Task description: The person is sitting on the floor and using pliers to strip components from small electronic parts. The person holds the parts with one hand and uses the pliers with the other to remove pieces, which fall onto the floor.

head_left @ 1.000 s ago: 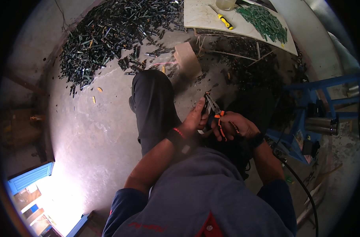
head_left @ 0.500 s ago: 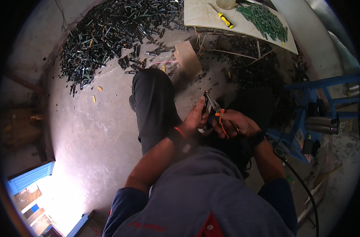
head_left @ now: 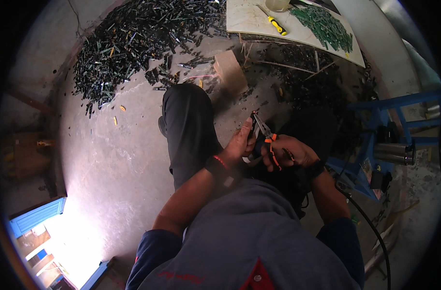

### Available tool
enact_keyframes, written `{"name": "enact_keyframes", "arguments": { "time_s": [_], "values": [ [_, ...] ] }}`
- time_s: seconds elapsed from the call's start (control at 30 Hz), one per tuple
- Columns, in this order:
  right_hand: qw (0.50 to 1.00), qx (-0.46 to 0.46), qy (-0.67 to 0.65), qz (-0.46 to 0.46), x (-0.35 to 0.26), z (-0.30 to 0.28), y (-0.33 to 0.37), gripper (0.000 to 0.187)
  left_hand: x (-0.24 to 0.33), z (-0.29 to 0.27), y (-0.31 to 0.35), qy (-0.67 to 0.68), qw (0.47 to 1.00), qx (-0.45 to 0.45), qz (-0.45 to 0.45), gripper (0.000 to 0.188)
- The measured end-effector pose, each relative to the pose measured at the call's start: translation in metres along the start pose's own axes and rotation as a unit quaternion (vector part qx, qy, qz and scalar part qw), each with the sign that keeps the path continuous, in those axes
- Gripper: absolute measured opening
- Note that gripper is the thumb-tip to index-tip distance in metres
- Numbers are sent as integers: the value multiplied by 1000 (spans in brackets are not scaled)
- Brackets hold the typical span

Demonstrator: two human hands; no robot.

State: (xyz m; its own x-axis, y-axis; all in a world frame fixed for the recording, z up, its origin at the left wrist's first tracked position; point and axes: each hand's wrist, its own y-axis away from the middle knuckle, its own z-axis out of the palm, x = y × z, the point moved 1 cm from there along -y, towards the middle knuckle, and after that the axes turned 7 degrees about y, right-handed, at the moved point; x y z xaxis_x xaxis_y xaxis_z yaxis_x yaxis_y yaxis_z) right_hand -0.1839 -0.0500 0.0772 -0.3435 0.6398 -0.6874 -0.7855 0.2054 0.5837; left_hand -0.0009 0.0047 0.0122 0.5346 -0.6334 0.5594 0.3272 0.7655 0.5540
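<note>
My right hand (head_left: 290,151) is wrapped round the orange-and-black handles of a pair of long-nose pliers (head_left: 263,126). The jaws point up and left, toward the top of a small dark strip (head_left: 253,118). That strip stands upright in my left hand (head_left: 239,142), pinched between thumb and fingers; its exact kind is too small and dark to make out. At its top end, by the plier tips, a small coppery bit shows. Both hands are close together above my lap, between my knees.
A large heap of dark strips (head_left: 133,46) covers the floor ahead on the left. A brick-like block (head_left: 230,72) lies in front of me. At the far right, a pale board (head_left: 249,19) bears a yellow screwdriver (head_left: 277,25) and green strips (head_left: 322,26). A blue stool (head_left: 399,102) stands right.
The pliers and the dark strip have shifted only very slightly. Both hands keep their grip in nearly the same place.
</note>
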Motion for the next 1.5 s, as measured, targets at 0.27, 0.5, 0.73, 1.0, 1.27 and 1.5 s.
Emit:
{"name": "enact_keyframes", "arguments": {
  "time_s": [0.27,0.5,0.73,1.0,1.27,1.5],
  "values": [
    [999,2,-36,8,7,-1,-1,37,6,3,4,6,1000,0,-4,63],
    [1000,-4,-20,3,12,-5,-4,39,3,1,2,-10,1000,-3,2,63],
    [1000,-8,-7,-13,12,-5,-4,38,4,3,3,-10,1000,-3,5,63],
    [1000,-8,-10,-18,12,-6,-7,41,1,3,0,-46,998,24,25,63],
    [999,35,1,-3,4,8,-10,63,-1,3,-3,-47,996,49,49,64],
    [998,52,-13,12,9,6,-13,62,-6,0,-10,-67,993,63,77,64]
  ]
}}
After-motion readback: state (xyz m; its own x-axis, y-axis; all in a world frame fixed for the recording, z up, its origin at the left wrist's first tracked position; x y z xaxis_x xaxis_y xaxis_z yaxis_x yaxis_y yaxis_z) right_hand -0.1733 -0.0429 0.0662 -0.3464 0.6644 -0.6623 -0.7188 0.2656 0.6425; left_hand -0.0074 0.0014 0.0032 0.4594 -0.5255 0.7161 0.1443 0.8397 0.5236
